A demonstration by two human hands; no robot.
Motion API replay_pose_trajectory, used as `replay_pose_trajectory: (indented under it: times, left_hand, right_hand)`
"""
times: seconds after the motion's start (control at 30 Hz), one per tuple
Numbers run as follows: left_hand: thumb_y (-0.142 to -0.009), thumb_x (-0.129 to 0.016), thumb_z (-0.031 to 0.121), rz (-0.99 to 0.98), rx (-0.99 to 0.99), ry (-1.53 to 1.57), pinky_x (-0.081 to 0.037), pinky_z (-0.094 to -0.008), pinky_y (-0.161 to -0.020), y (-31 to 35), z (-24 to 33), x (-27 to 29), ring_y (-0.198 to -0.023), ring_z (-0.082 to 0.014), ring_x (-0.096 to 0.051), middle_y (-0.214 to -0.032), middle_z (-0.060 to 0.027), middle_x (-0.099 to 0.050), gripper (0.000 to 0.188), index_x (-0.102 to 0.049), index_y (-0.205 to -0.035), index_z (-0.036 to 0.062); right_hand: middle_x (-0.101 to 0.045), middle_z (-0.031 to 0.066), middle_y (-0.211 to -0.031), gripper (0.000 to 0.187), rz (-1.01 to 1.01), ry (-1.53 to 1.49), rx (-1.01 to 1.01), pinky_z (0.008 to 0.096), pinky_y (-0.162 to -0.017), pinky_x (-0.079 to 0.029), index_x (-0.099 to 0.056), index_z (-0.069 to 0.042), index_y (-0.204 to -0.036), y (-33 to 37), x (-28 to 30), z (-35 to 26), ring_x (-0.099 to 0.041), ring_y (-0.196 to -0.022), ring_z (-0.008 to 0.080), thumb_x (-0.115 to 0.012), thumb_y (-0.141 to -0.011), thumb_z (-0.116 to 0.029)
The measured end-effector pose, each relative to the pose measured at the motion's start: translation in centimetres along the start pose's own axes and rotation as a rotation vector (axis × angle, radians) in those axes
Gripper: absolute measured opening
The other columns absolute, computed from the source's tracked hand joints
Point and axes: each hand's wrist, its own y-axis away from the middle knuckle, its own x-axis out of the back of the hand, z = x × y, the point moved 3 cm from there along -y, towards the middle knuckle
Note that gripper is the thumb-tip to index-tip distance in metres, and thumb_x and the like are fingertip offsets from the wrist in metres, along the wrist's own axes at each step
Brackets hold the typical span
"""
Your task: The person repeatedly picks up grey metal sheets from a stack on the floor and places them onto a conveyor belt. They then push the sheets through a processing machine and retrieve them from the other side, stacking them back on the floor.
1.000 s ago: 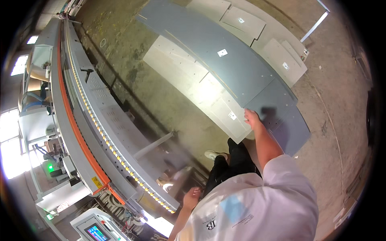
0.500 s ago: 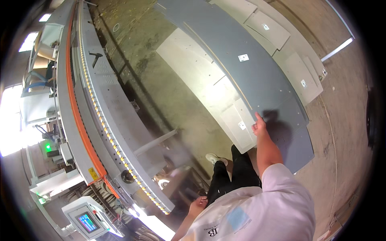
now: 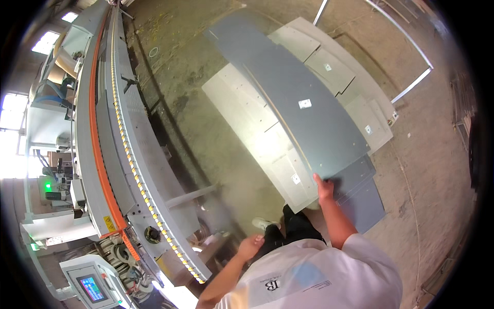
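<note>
A long grey panel (image 3: 288, 82) with a small white label (image 3: 305, 104) lies over other boards, slanting away from me. My right hand (image 3: 324, 189) is closed on its near end at the left corner, thumb on top and fingers below, partly hidden. Beneath that end another grey panel (image 3: 368, 206) sticks out towards me. My left hand (image 3: 250, 247) is beside my left thigh, fingers loosely curled, with nothing visible in it.
A long edge-banding machine (image 3: 149, 185) with an orange strip and a row of yellow rollers runs along the left, its control screen (image 3: 91, 288) at lower left. Pale boards (image 3: 231, 92) lie left of the panel and more boards (image 3: 329, 67) right of it. A metal frame (image 3: 411, 85) stands farther right.
My right hand has taken hold of the long panel's near end, which now seems lifted off the panel beneath. My left hand has moved slightly up. The whole view has shifted.
</note>
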Motion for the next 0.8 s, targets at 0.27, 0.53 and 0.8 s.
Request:
replay_pose_trajectory:
  times: [0.27, 0.53, 0.8]
  left_hand:
    - [-0.105, -0.053, 0.041, -0.363, -0.139, 0.817, -0.054, -0.0367, -0.086, -13.8, 13.8, -0.4, -0.101, -0.0218, -0.068, -0.112, -0.0087, -0.07, 0.041, -0.062, -0.122, 0.0056]
    - [-0.104, -0.055, 0.037, -0.509, 0.211, 1.702, -0.046, -0.047, -0.107, -16.6, 20.4, -4.6, -0.124, -0.0335, -0.058, -0.136, -0.0167, -0.06, 0.05, -0.051, -0.138, 0.0008]
    - [-0.098, -0.06, 0.01, -0.411, 0.111, 1.888, -0.037, -0.0506, -0.117, -9.5, 14.5, -4.3, -0.132, -0.035, -0.052, -0.141, -0.0191, -0.056, 0.041, -0.05, -0.136, -0.0016]
  right_hand:
    - [-0.07, 0.0, -0.096, 0.031, -0.048, 0.171, 0.046, 0.0296, -0.075, -0.049, -0.072, -0.001, -0.106, 18.5, 12.8, -8.4, -0.06, -0.083, 0.0103, -0.079, -0.087, -0.025]
    - [-0.067, 0.0012, -0.077, 0.016, 0.052, 0.312, -0.072, 0.0288, -0.062, -0.047, -0.072, 0.0, -0.093, 35.5, 23.2, -13.1, -0.059, -0.07, 0.0102, -0.074, -0.088, -0.015]
    - [-0.068, 0.0006, -0.092, 0.026, -0.038, -0.029, -0.113, 0.0264, -0.067, -0.046, -0.068, -0.001, -0.108, 35.3, 29.5, -8.2, -0.06, -0.079, 0.0093, -0.076, -0.089, -0.018]
